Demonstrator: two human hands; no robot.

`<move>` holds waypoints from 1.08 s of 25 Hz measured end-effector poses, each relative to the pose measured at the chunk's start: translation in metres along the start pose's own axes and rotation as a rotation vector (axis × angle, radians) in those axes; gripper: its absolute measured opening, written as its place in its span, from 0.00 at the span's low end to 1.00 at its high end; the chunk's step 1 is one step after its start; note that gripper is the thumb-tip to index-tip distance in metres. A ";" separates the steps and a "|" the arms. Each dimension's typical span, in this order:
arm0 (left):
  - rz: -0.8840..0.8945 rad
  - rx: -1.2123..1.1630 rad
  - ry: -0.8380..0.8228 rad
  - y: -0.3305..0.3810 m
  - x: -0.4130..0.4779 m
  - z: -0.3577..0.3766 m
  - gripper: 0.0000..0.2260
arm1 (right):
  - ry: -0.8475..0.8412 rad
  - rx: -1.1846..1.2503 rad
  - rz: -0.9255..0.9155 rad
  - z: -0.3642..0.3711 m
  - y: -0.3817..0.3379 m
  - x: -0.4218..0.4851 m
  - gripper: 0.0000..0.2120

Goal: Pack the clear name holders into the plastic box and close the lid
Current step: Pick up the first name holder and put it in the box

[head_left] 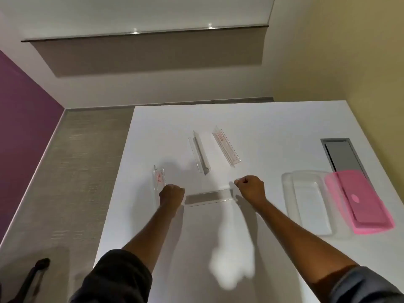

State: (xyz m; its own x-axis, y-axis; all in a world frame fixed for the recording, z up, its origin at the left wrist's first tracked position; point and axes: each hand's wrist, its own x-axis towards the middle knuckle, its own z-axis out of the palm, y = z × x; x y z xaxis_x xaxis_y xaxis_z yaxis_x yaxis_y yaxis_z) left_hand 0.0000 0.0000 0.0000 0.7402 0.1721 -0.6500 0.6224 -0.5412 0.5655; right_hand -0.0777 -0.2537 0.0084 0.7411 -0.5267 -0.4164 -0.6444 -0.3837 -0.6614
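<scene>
Left hand and right hand pinching opposite ends of a clear name holder, near the white table's front.

Transparent, tent-folded, lying crosswise. Three more holders beyond; open clear box and pink lid at right.

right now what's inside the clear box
Nothing visible: the box looks empty through its clear walls. The pink lid overlaps its right edge, so that strip is hidden.
</scene>
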 end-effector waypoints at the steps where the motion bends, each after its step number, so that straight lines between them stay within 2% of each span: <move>1: -0.051 -0.045 -0.023 -0.003 0.006 0.003 0.14 | -0.014 0.041 0.039 0.006 0.004 0.005 0.19; 4: -0.210 -0.235 -0.092 -0.010 0.016 0.012 0.14 | -0.042 0.094 0.164 0.017 0.007 0.010 0.19; 7: -0.273 -0.296 -0.087 -0.011 0.031 0.020 0.13 | -0.054 0.145 0.206 0.029 0.012 0.021 0.21; 9: -0.314 -0.314 -0.069 -0.012 0.037 0.026 0.13 | -0.064 0.170 0.222 0.034 0.013 0.023 0.19; 11: -0.347 -0.359 -0.085 -0.014 0.039 0.030 0.10 | -0.068 0.176 0.230 0.037 0.016 0.026 0.18; 14: -0.403 -0.460 -0.116 -0.020 0.041 0.034 0.06 | -0.056 0.192 0.255 0.040 0.020 0.029 0.21; 17: -0.417 -0.515 -0.139 -0.024 0.040 0.035 0.10 | -0.039 0.226 0.282 0.042 0.024 0.029 0.27; 20: -0.401 -0.553 -0.131 -0.027 0.039 0.037 0.12 | -0.023 0.266 0.317 0.043 0.027 0.027 0.28; 23: -0.388 -0.584 -0.123 -0.027 0.034 0.037 0.10 | 0.006 0.311 0.361 0.041 0.029 0.023 0.24; 27: -0.401 -0.624 -0.152 -0.026 0.022 0.035 0.10 | 0.068 0.397 0.397 0.033 0.023 0.011 0.11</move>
State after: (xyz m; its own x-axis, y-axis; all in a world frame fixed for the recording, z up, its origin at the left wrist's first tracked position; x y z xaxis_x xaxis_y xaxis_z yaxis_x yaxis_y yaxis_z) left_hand -0.0086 -0.0105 -0.0471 0.4113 0.1178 -0.9039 0.8988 0.1128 0.4237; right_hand -0.0783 -0.2438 -0.0320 0.4337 -0.6250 -0.6491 -0.7413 0.1621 -0.6513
